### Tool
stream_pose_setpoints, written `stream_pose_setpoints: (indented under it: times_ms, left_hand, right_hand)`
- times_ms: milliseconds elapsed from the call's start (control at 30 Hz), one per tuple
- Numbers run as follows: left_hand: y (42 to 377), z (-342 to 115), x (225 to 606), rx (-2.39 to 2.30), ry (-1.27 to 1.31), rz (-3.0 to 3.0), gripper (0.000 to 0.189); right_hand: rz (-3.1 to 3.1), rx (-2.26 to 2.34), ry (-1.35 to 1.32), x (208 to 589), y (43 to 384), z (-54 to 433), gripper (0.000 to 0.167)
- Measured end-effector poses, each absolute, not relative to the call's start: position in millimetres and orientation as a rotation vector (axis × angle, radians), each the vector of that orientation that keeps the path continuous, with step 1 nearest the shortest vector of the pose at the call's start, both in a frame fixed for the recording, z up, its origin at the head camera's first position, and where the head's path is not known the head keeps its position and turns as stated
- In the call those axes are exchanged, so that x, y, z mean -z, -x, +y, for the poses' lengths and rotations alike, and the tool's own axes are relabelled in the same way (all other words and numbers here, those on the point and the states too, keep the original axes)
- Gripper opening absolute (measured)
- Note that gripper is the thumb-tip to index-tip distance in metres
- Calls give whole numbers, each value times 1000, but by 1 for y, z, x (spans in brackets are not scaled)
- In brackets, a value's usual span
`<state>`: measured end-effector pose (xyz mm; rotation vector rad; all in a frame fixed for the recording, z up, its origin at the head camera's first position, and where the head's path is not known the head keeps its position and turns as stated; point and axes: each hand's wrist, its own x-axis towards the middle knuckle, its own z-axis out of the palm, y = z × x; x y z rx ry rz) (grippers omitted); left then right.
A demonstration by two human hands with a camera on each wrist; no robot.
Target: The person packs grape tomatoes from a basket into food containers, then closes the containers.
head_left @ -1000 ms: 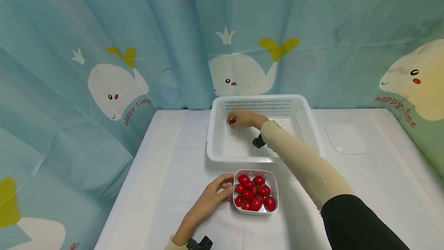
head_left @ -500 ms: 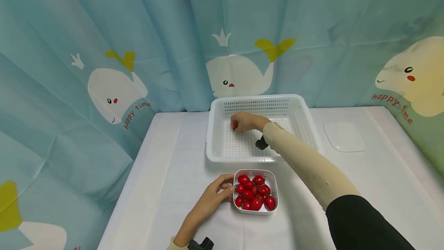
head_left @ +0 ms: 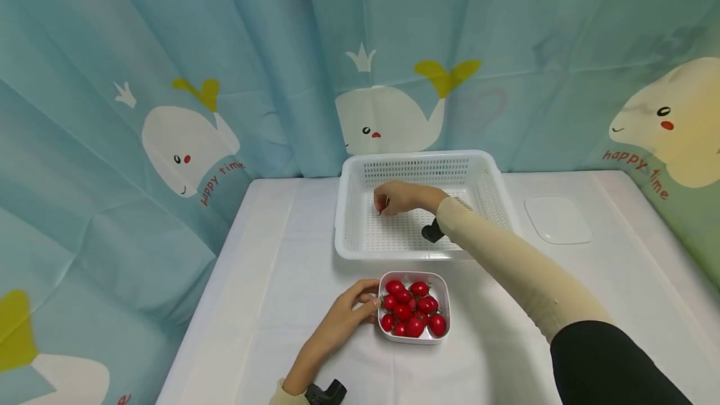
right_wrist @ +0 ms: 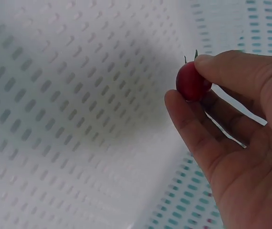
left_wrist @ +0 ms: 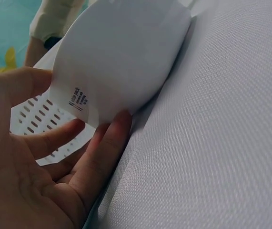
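In the head view, my right hand (head_left: 400, 197) is over the white perforated basket (head_left: 349, 239). It pinches a red cherry tomato (right_wrist: 191, 84) with a green stem between thumb and fingertips, held above the basket floor in the right wrist view. Nearer me stands a small white container (head_left: 413, 340) with several red cherry tomatoes (head_left: 414, 327) inside. My left hand (head_left: 339, 317) rests against that container's left side. Thumb and fingertips touch its outer wall (left_wrist: 121, 52) in the left wrist view, beside some small printed marks.
A clear flat lid (head_left: 558, 220) lies on the white-covered table (head_left: 287, 249), right of the basket. Behind the table hangs a blue-green curtain (head_left: 281, 49) with whale prints.
My right hand has shifted slightly right inside the basket, still holding the cherry tomato. The left hand keeps its place at the small container.
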<state>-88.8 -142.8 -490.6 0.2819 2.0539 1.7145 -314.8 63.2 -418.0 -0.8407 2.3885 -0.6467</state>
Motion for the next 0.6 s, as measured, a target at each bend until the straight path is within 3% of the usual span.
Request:
stream_pose_setpoints:
  times_ms: [600]
  left_hand:
    - [88, -142, 493, -1728, -263, 2040, 49]
  right_hand:
    - [2351, 852, 1026, 372, 253, 102, 8]
